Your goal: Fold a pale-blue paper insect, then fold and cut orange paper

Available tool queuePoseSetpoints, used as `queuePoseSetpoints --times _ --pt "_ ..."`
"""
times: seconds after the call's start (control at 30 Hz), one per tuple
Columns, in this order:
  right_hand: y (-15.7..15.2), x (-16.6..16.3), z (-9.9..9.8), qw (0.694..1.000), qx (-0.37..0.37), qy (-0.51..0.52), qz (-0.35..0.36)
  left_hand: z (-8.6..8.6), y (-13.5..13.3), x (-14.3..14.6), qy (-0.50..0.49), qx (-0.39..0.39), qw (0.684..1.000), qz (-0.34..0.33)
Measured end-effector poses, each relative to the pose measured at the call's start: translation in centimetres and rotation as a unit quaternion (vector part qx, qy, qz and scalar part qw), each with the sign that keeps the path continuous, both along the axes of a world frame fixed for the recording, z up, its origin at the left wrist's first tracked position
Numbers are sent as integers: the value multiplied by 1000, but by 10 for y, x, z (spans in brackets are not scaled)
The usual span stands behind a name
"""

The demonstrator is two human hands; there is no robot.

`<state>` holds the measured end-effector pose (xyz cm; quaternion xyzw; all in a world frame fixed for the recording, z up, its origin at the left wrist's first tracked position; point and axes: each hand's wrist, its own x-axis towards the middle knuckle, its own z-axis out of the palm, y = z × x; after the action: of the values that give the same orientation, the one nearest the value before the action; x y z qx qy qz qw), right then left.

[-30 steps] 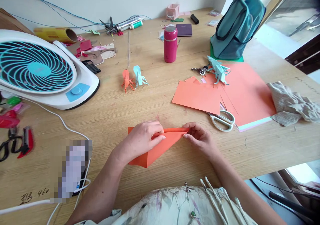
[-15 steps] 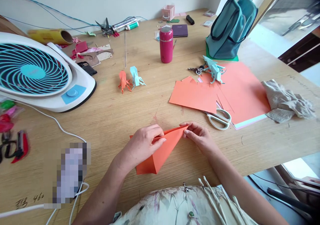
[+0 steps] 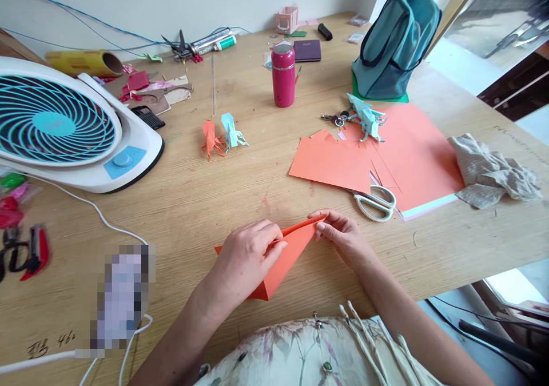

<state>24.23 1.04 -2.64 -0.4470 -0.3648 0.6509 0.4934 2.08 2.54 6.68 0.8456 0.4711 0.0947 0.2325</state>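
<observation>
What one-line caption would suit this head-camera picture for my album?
Two hands, left hand and right hand, fold orange paper on a wooden table beside scissors.

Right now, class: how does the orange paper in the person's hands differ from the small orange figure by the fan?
The orange paper is a large, plain folded triangle; the orange figure is small, finished and legged. The left hand and right hand grip the paper; the figure lies untouched. Both are orange paper.

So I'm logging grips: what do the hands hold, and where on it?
The folded orange paper: right hand pinches its pointed tip; left hand presses its upper fold.
</observation>
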Motion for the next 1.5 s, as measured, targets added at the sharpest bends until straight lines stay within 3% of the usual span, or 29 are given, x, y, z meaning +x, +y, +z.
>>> queuePoseSetpoints --times 0.5,1.5 --pt "0 -2 3 995 -50 90 -10 2 -6 -1 -34 11 999 12" --pt "-1 0 0 993 -62 101 -29 8 -14 -4 -39 25 999 5"
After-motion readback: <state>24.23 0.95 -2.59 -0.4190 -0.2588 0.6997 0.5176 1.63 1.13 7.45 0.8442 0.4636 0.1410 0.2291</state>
